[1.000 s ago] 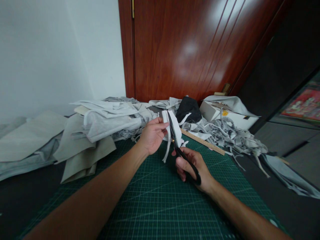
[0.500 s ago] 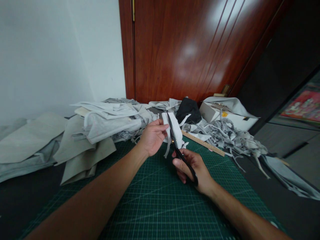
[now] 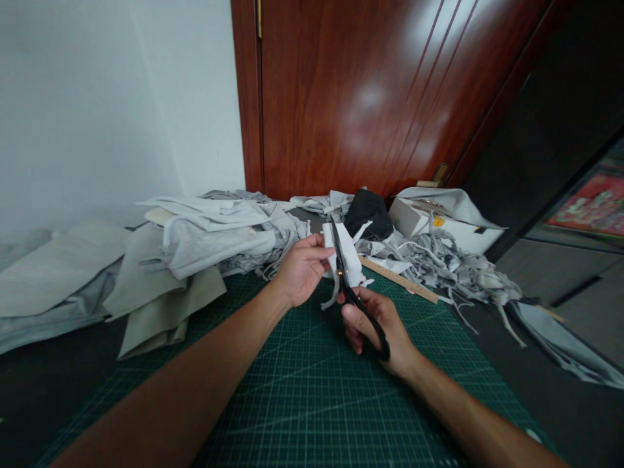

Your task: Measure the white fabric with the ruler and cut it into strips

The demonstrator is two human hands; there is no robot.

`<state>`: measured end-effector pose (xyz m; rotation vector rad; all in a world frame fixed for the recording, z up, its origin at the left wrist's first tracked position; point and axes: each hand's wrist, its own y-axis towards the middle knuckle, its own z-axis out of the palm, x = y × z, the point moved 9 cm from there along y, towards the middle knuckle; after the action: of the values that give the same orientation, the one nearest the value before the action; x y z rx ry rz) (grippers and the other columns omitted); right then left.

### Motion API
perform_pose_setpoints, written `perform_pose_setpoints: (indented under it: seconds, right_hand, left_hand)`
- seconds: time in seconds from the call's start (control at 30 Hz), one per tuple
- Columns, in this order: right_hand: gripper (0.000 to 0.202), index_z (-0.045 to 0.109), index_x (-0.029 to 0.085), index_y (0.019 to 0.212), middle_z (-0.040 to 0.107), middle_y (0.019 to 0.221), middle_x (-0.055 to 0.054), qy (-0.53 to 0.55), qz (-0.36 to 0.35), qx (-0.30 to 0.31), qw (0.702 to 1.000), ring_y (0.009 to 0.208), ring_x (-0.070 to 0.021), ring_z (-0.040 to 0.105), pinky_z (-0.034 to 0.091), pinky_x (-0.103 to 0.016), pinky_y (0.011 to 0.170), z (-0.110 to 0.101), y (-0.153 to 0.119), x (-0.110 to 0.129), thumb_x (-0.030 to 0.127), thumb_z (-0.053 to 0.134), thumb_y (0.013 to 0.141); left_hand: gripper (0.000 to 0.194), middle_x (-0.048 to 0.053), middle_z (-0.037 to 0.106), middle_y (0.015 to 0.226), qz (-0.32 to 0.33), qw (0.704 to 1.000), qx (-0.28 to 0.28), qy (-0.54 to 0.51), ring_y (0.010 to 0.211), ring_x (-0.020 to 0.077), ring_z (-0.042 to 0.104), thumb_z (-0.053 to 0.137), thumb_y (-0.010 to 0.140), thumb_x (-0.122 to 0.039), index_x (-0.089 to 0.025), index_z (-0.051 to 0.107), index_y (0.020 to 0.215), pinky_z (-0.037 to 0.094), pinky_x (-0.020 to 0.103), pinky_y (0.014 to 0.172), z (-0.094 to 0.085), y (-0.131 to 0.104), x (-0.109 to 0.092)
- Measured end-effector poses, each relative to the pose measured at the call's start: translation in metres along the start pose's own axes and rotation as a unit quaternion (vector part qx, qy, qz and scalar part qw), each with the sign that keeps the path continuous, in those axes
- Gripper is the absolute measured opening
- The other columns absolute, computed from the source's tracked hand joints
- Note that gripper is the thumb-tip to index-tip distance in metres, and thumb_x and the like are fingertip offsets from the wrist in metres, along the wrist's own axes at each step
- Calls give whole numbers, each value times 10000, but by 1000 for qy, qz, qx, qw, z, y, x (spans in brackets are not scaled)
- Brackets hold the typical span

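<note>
Above the green cutting mat (image 3: 312,390), the left hand (image 3: 302,270) pinches a white fabric piece (image 3: 348,253) upright while the right hand (image 3: 377,328) grips black scissors (image 3: 353,289) with blades in the cloth, close enough to the left fingertips that a slip could nick them.

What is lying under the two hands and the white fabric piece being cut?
Under the left hand, right hand, scissors and white fabric piece lies the green cutting mat, grid lines showing. The forearms cover part of it, and the surface beneath the mat is hidden.
</note>
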<state>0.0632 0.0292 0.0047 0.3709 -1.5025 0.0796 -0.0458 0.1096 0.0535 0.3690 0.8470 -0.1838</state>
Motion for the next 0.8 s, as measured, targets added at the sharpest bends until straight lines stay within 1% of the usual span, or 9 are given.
perform_pose_setpoints:
  seconds: [0.2, 0.4, 0.57, 0.7, 0.8]
  right_hand:
    - [495, 590, 200, 974, 468, 525, 115, -15, 2, 0, 1000, 378, -78, 414, 346, -208, 366, 1, 0, 1, 617, 818, 835]
    - [527, 590, 203, 979, 482, 513, 115, -13, -1, 0, 1000, 365, -78, 414, 352, -209, 359, -1, 1, -1, 638, 832, 807]
    - [526, 597, 202, 966, 494, 520, 105, -15, 1, -10, 1000, 367, -80, 421, 354, -213, 359, -4, 1, -1, 636, 841, 794]
    - [537, 602, 200, 970, 492, 504, 107, -25, 9, -11, 1000, 367, -83, 417, 351, -212, 357, -4, 1, 0, 647, 837, 790]
    - [523, 599, 202, 962, 487, 507, 108, -29, 12, -9, 999, 371, -83, 413, 346, -214, 358, -3, 1, 1, 639, 835, 797]
  left_hand:
    - [114, 34, 691, 778, 0, 1000, 0, 1, 758, 180, 656, 732, 703, -75, -147, 653, 742, 498, 330, 798, 1, -1, 0]
    - [112, 28, 676, 760, -5, 1000, 5, 9, 717, 177, 647, 733, 696, -91, -148, 662, 761, 496, 348, 802, 2, -1, 2]
    - [102, 38, 686, 750, -12, 999, 11, 31, 706, 187, 648, 739, 690, -118, -151, 674, 760, 488, 340, 759, 2, -1, 4]
    - [124, 39, 687, 750, -20, 999, 8, 27, 712, 195, 652, 737, 674, -120, -149, 690, 785, 489, 340, 736, 0, -1, 6]
    - [130, 30, 666, 732, -22, 999, 6, 22, 686, 182, 634, 741, 661, -117, -144, 687, 776, 490, 336, 722, -1, 0, 6]
